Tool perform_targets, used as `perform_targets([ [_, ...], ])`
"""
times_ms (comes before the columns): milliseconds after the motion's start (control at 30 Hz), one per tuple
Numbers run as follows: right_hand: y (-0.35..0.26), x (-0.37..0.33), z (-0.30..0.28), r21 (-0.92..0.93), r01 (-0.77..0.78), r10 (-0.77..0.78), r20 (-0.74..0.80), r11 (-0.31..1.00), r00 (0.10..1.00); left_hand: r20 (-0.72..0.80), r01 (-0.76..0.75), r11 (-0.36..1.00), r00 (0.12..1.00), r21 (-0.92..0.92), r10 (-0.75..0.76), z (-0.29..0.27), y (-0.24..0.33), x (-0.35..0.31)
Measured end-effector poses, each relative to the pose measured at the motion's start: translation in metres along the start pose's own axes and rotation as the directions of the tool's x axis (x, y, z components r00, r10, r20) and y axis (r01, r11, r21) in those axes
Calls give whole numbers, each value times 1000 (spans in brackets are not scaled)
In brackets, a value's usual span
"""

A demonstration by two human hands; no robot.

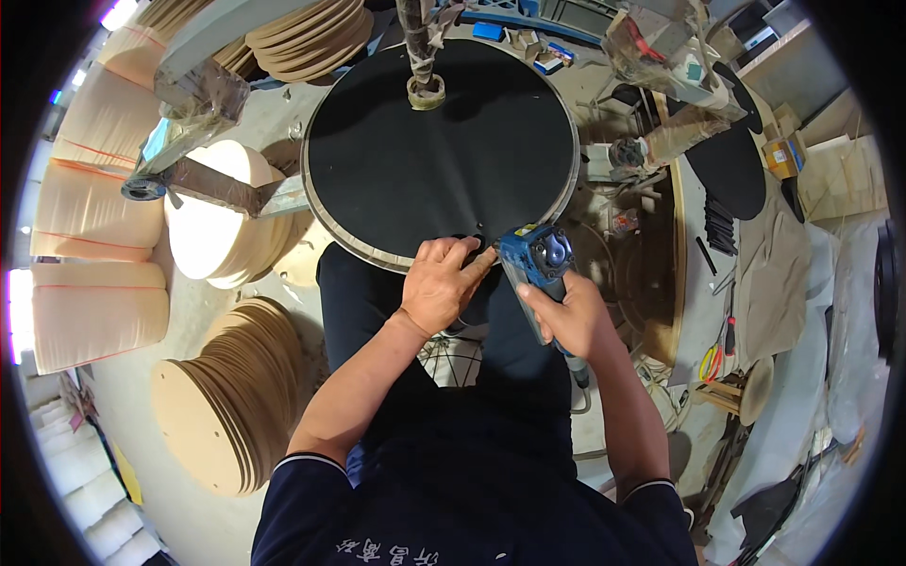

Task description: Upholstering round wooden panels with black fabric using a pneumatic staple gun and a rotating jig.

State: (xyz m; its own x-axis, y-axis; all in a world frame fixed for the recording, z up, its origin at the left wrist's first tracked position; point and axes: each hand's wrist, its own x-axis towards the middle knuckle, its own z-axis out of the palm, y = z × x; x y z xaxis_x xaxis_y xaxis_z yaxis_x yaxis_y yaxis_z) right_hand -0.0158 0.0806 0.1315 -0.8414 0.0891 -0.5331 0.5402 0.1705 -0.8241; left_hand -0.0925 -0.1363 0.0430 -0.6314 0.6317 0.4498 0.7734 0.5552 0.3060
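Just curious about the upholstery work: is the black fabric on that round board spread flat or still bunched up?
Spread flat: the black fabric covers the round board smoothly, gathered only at the near edge under the left hand.
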Motion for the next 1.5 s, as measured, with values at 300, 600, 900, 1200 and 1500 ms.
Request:
perform_targets([
  [300,-12,9,9,-61,-66,69,40,996,997,-14,8,999,1000,-41,-8,1,-8,1],
  [600,-5,-2,10,-209,116,-122,-18,971,992,-35,-37,996,999,-79,35,8,1,-4],
  [900,14,-19,7,111,-7,25,-160,994,987,-104,-39,998,994,-44,34,-3,-17,-7],
  [1200,38,-51,-3,253,115,-43,-274,961,961,-249,100,992,962,-71,-115,33,11,8],
  [1500,64,-60,-10,226,124,-36,-359,966,933,-210,-37,947,977,-320,-33,21,29,24],
])
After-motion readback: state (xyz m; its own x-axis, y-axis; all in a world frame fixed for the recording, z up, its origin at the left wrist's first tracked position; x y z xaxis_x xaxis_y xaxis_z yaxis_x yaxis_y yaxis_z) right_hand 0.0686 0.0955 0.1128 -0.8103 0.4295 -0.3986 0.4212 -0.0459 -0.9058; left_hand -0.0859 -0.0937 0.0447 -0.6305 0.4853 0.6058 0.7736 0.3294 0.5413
